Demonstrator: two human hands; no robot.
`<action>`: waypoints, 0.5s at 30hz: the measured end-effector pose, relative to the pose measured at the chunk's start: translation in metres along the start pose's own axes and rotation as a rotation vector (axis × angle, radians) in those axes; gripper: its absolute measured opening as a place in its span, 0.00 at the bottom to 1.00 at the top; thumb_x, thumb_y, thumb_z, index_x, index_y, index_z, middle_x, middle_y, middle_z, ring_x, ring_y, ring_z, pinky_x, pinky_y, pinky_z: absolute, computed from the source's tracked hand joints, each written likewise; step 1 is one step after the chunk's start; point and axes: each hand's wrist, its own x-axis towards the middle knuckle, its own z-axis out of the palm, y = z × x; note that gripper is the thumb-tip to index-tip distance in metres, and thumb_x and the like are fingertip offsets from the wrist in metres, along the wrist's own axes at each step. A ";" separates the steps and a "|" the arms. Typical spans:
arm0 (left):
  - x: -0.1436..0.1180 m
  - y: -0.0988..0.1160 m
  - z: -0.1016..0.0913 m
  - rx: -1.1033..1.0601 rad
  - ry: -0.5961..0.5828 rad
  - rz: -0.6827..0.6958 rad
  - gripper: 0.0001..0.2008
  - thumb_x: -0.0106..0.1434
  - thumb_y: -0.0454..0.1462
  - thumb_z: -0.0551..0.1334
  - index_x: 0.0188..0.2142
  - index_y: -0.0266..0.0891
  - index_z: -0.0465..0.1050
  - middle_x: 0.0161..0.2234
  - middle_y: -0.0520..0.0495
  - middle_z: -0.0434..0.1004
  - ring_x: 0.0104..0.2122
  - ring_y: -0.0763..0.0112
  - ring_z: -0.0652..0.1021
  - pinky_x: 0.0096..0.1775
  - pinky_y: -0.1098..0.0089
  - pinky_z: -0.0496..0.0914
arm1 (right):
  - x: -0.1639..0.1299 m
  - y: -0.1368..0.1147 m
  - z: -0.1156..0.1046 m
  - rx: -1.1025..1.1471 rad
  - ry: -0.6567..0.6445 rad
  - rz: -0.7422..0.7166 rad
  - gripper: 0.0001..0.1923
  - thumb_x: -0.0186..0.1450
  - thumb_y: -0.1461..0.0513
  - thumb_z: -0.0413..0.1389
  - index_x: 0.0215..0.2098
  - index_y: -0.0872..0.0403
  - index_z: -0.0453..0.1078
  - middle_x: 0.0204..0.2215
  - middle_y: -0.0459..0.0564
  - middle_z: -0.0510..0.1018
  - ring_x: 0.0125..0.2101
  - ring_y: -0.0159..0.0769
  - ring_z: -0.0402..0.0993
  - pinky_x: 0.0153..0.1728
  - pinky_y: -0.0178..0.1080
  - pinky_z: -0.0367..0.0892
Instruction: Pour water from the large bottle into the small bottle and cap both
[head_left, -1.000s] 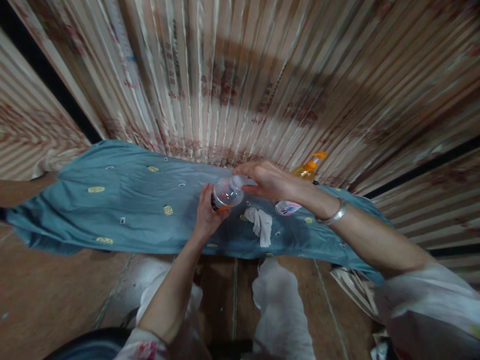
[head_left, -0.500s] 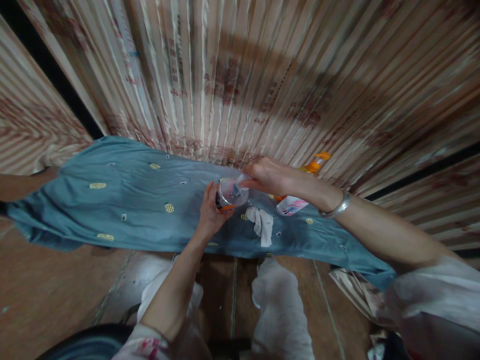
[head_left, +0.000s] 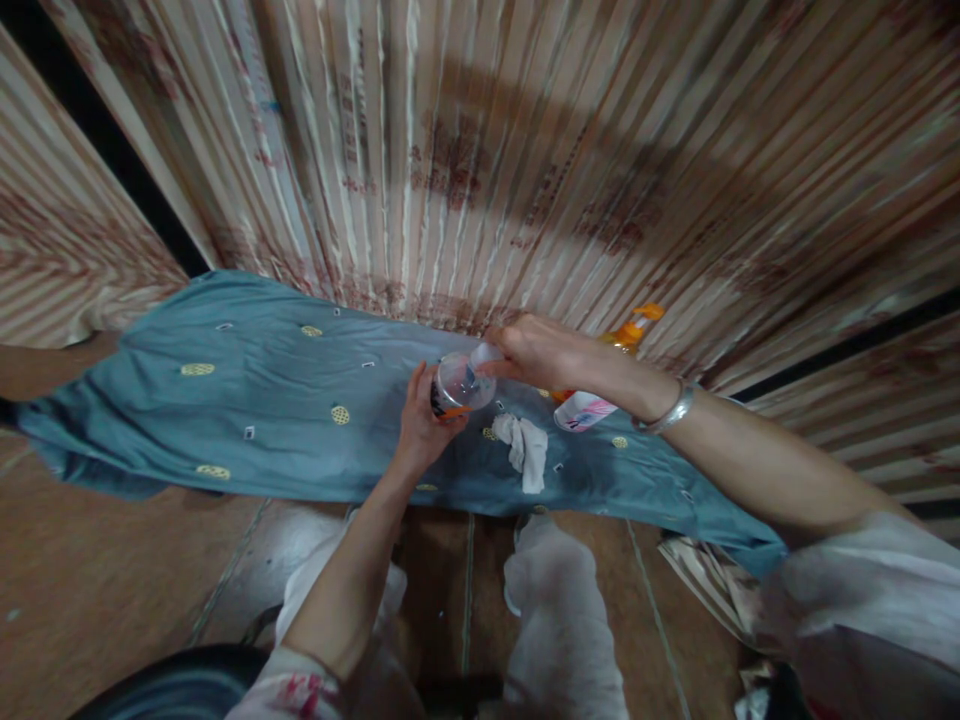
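My left hand point(head_left: 426, 418) is wrapped round the near left side of a clear plastic cup point(head_left: 463, 388) with black and orange print low on its wall. My right hand point(head_left: 525, 350) pinches a whitish tissue point(head_left: 486, 357) at the cup's upper right rim. Part of the tissue seems to reach inside the cup; my fingers partly hide it. On the blue-green cloth point(head_left: 277, 400) below the cup lies a crumpled white tissue point(head_left: 525, 450). Under my right forearm are a white and pink bottle point(head_left: 581, 411) and an orange pump bottle point(head_left: 627, 334), both partly covered.
The cloth, printed with yellow pineapples, covers a long narrow surface. Striped curtains point(head_left: 465, 170) hang right behind it. Dark poles point(head_left: 112, 150) stand at the sides. A dark round seat point(head_left: 176, 690) is at the lower left, over a brown tiled floor point(head_left: 435, 600).
Almost nothing differs. The view has shifted very slightly, and both hands stay at the cup with the tissue at its rim.
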 end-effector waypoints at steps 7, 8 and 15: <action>0.001 0.000 -0.001 -0.026 0.015 -0.008 0.42 0.43 0.35 0.73 0.57 0.39 0.59 0.61 0.35 0.63 0.61 0.50 0.67 0.62 0.52 0.64 | 0.009 -0.005 0.003 0.023 0.038 0.041 0.22 0.68 0.48 0.54 0.33 0.59 0.75 0.24 0.55 0.79 0.32 0.42 0.80 0.33 0.38 0.68; 0.002 -0.001 -0.001 -0.031 0.017 -0.010 0.42 0.43 0.35 0.73 0.57 0.39 0.59 0.61 0.35 0.63 0.61 0.50 0.67 0.62 0.51 0.63 | 0.010 -0.006 0.003 0.031 0.035 0.055 0.22 0.68 0.48 0.54 0.33 0.59 0.76 0.25 0.55 0.79 0.33 0.43 0.80 0.34 0.38 0.68; 0.006 -0.003 -0.002 -0.098 0.045 -0.034 0.45 0.45 0.38 0.73 0.60 0.34 0.57 0.61 0.31 0.63 0.62 0.49 0.67 0.62 0.51 0.62 | 0.017 -0.013 0.002 0.027 0.046 0.074 0.22 0.69 0.49 0.53 0.41 0.62 0.74 0.35 0.60 0.81 0.40 0.46 0.79 0.39 0.40 0.68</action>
